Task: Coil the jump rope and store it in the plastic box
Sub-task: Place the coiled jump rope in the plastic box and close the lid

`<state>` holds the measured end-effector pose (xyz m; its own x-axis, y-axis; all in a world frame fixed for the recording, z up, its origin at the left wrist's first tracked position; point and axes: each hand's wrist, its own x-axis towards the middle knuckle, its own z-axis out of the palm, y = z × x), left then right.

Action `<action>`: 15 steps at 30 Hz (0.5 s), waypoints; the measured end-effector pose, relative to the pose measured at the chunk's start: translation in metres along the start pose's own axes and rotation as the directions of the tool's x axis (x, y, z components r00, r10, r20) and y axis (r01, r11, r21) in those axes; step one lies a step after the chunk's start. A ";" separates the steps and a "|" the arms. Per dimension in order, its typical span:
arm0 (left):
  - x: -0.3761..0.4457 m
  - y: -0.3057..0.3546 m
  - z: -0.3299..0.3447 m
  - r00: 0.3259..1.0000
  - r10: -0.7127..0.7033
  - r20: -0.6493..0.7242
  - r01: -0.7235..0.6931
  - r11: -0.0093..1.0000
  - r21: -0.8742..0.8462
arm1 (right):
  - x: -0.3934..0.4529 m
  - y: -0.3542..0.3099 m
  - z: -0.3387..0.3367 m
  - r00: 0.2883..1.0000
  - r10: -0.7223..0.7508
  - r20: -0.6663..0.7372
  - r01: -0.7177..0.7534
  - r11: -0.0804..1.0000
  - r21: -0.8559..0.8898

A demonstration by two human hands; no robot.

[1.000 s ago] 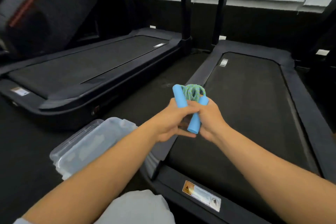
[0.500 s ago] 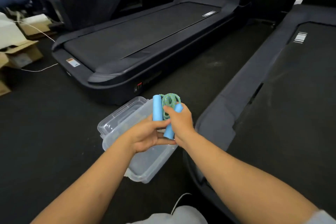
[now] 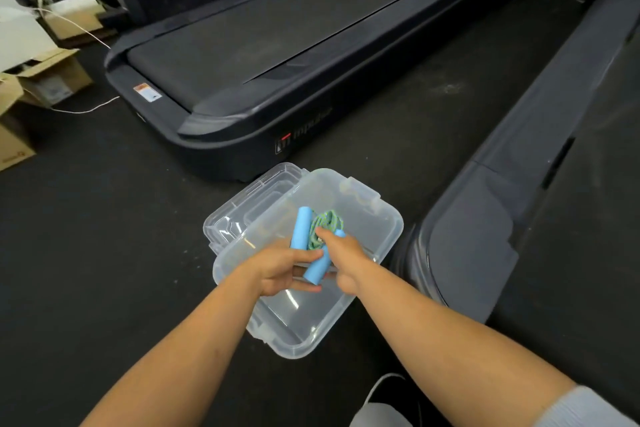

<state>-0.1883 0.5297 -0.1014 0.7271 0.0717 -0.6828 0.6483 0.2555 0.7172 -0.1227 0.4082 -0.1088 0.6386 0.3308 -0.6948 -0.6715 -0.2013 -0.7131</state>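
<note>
While a dark floor (image 3: 86, 253) fills most of the head view, two black treadmills lie across it: one treadmill (image 3: 277, 45) runs from the upper right toward the centre, and the edge of a second treadmill (image 3: 519, 201) comes down the right side. Cardboard boxes (image 3: 38, 80) sit at the far left, with a thin white cord (image 3: 86, 109) trailing over the floor beside them. Between the treadmills, a clear plastic box (image 3: 381, 239) stands open on the floor, and its clear lid (image 3: 242, 204) lies just beside it on the left, partly under the box's rim. Both bare forearms reach down over the box. The left hand (image 3: 277, 269) and right hand (image 3: 343, 256) meet above the box's opening and together hold the coiled jump rope (image 3: 325, 229). Its green cord is bunched between two blue handles (image 3: 300, 227). The left hand's fingers curl under and around the lower handle, thumb on top. The right hand's fingers are closed on the cord and that same handle.
</note>
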 end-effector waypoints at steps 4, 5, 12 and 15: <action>0.023 -0.012 -0.013 0.997 -0.074 -0.036 0.075 0.997 0.017 | 0.008 0.001 -0.004 0.989 0.111 0.093 -0.112 0.994 0.005; 0.029 -0.016 -0.017 0.994 -0.100 -0.054 0.101 0.995 0.017 | 0.006 -0.001 -0.004 0.988 0.124 0.089 -0.124 0.992 -0.006; 0.071 -0.029 -0.023 0.965 -0.240 -0.104 0.258 0.942 0.213 | -0.023 -0.017 -0.034 0.982 -0.190 0.000 0.187 0.964 -0.189; 0.090 -0.038 -0.015 0.940 -0.315 -0.131 0.340 0.895 0.288 | -0.037 -0.025 -0.066 0.974 -0.219 0.047 0.224 0.962 -0.157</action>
<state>-0.1509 0.5410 -0.1917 0.4500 0.1133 -0.8858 0.8925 -0.0242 0.4503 -0.1051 0.3399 -0.0715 0.7519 0.4102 -0.5161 -0.4436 -0.2643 -0.8563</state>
